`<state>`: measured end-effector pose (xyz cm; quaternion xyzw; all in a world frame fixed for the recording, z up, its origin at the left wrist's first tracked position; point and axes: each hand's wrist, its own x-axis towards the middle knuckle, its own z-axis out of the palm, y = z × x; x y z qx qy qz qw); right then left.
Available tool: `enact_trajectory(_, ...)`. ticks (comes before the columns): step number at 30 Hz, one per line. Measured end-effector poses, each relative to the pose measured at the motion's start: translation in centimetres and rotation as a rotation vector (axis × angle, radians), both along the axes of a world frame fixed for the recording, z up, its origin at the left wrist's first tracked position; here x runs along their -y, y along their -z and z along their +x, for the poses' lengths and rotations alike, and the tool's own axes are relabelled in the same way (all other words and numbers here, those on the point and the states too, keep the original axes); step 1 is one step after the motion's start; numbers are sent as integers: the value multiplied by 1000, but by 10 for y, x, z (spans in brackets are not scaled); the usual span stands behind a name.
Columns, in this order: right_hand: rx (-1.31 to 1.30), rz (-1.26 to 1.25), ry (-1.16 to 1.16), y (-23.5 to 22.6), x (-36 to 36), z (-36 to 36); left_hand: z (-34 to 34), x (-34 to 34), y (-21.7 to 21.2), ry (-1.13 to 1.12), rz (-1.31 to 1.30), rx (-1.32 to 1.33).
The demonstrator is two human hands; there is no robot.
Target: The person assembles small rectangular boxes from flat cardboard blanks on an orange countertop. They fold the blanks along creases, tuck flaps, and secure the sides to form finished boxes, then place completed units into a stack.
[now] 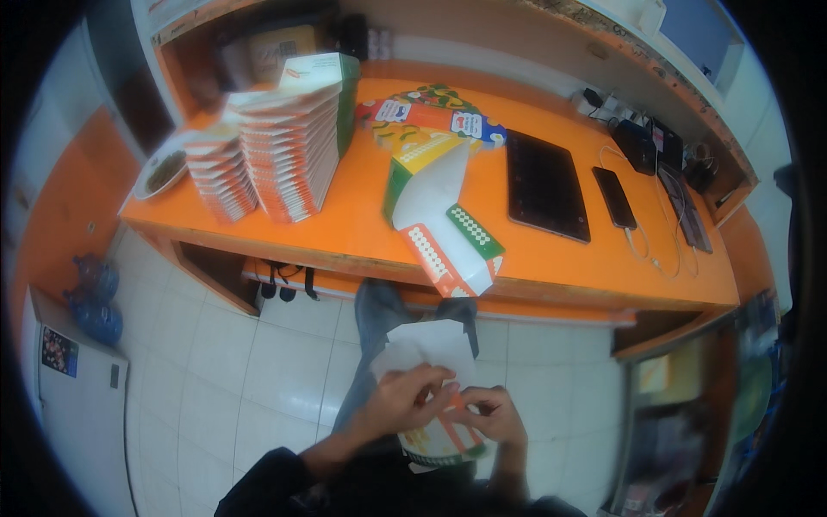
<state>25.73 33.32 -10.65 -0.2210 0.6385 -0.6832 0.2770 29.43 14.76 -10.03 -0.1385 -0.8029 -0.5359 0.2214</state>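
On my lap rests a partly folded cardboard box (431,444), with white inner flaps and a printed outside in orange, white and green. My left hand (401,401) lies over its middle with the fingers curled on the card. Close beside it, my right hand (493,414) pinches an orange-edged part of the same box. The fingertips almost meet, and the exact fold between them is blurred. On the desk edge ahead lies another opened carton (431,194), white inside with yellow, green and orange printed sides.
Tall stacks of folded cartons (289,146) stand on the orange desk (362,233), near a dish (162,168). Colourful printed sheets (431,112) lie behind. A tablet (544,185), a phone (613,196) and cables sit rightward. Blue water bottles (93,297) stand at left.
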Motion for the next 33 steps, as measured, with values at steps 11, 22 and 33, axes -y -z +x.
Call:
enact_trajectory(11, -596, 144, 236, -3, -9, -30, -6, -14, 27, -405, -24, -261)
enact_trajectory(22, 428, 160, 317, 124, 36, 46, 52, 20, 164, -407, 841, 750)
enact_trajectory(33, 386, 76, 237, 134, 37, 24, 37, 26, 161, -133, 738, 968)
